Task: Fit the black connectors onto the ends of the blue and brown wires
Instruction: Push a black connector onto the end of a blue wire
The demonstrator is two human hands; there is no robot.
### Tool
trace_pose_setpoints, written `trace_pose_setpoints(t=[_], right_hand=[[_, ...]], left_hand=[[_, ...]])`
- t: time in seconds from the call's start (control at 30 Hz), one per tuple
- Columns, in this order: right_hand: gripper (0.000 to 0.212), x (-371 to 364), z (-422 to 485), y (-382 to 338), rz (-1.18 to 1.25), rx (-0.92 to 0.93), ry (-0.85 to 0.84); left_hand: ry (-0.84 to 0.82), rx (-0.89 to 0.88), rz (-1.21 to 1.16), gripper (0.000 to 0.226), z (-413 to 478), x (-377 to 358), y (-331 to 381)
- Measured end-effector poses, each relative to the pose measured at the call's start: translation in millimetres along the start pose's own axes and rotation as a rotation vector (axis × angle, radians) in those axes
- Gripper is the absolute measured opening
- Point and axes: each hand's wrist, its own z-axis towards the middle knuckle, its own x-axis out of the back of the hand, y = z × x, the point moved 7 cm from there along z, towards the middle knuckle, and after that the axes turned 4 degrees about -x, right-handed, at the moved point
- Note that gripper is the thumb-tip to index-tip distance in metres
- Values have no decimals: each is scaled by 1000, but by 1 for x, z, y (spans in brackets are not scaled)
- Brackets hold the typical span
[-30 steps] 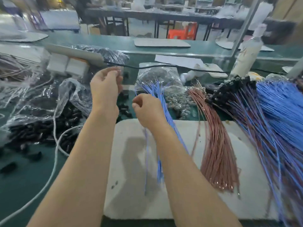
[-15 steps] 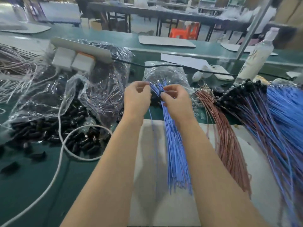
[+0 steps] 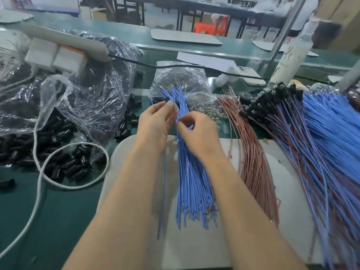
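Blue is what both hands are busy in. The right hand has thumb and forefinger closed narrowly on a strand or two near the far end of the sheaf of thin blue wires, its other fingers curled under. The left hand sits just beside it, touching the same sheaf, thumb up and fingers bent toward the right thumb. The gap there is small, and blur keeps me from telling whether it holds anything. A single blue wire runs down from under the left wrist, apart from the sheaf.

Around the grip, the pale grey rounded mat shows a bare strip between that single wire and its left edge, and more bare surface toward the near edge, past the wire tips. Rightward the room is tighter. A sheaf of thin brown wires lies just beside the blue one. Past it, a thick fan of blue and brown wires, capped with fitted black connectors, spills over the mat's right edge and is cut off by the frame.

Left of the mat, on the green bench top, loose black plastic connectors lie heaped, half inside a crumpled clear plastic bag, with a white cable looping through them. Behind the hands, a small clear bag of metal parts is partly hidden by the wire ends.
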Motion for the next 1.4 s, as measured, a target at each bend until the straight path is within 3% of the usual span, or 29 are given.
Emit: trace_pose_setpoints(t=[0.13, 0.33, 0.6, 0.73, 1.23, 1.4], right_hand=[[31, -33, -15, -13, -530, 64, -117], [19, -37, -14, -19, -591, 103, -55], [23, -26, -8, -14, -440, 50, 16], [24, -37, -9, -13, -531, 56, -36], [24, -34, -5, -15, -483, 75, 14], [17, 6, 6, 5, -22, -81, 151]], left_hand=[[63, 47, -250, 8, 1, 7, 4], [52, 33, -274, 4, 2, 11, 10], [102, 16, -204, 9, 4, 16, 8], [135, 4, -140, 6, 8, 19, 7], [53, 112, -223, 8, 4, 12, 1], [6, 46, -139, 7, 1, 7, 4]])
